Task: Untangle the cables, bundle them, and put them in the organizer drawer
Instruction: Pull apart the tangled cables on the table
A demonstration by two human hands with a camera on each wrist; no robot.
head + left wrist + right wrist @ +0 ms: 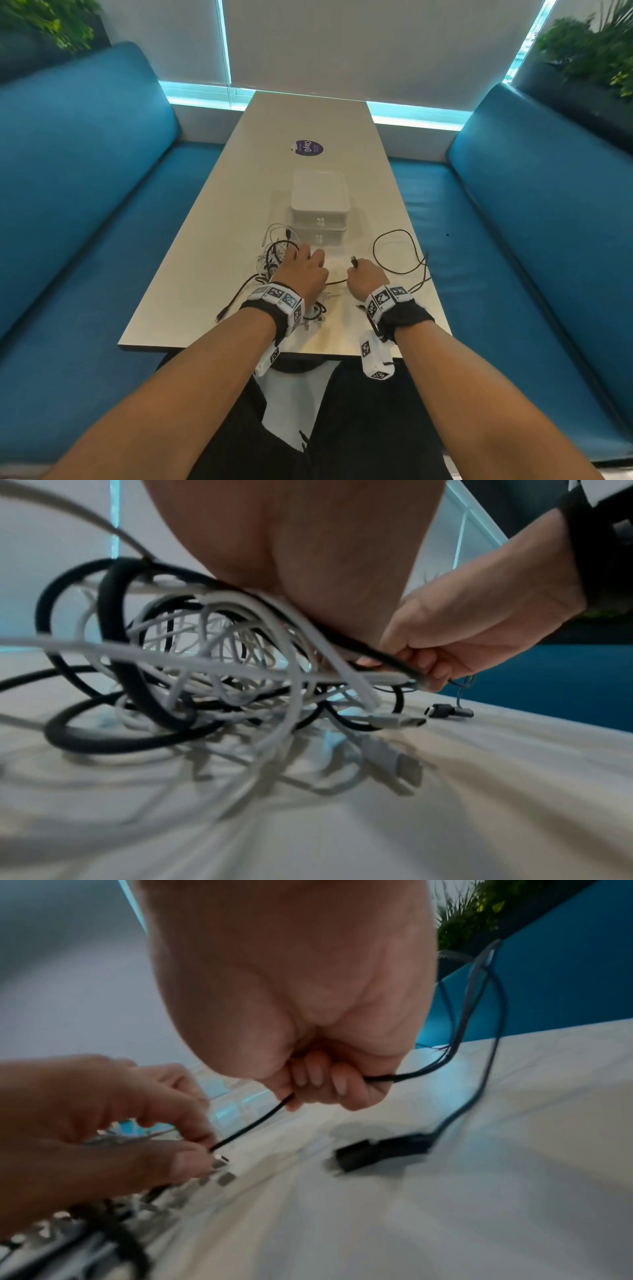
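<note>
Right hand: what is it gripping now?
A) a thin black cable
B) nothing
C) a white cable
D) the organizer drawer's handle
A: the right hand has its fingers curled round a thin black cable that runs on to the left hand.

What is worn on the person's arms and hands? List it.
Both forearms are bare, no sleeves. Each wrist carries a black strap topped by a white band of black-and-white square markers. A white marker-tagged box hangs under each wrist. The left hand and right hand wear no gloves.

Black plug motion-blurred beyond identification
</note>
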